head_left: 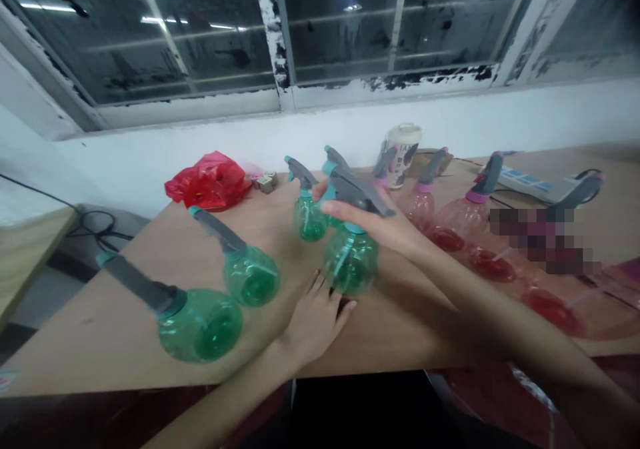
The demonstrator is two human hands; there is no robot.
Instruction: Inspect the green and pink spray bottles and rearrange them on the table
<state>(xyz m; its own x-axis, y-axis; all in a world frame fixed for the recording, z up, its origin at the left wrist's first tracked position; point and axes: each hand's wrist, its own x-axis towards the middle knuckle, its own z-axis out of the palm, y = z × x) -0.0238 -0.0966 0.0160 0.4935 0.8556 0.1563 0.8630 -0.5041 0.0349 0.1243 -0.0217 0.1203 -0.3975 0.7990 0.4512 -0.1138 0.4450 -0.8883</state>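
Observation:
My right hand is closed around the grey trigger head of a green spray bottle, which stands near the middle of the table. The bottle is clear green plastic with a teal collar and nozzle. Beside its base, my left hand lies palm down on the wooden table, fingers apart and holding nothing. To the left are two more green spray bottles, a large-looking near one and one farther off. Another green spray bottle stands behind the held one, and my right hand partly covers that area.
Several pink spray bottles line the right side; part there is pixelated. At the back are a red plastic bag, small grey blocks, a printed cup and a white-and-blue flat object. Black cables hang left.

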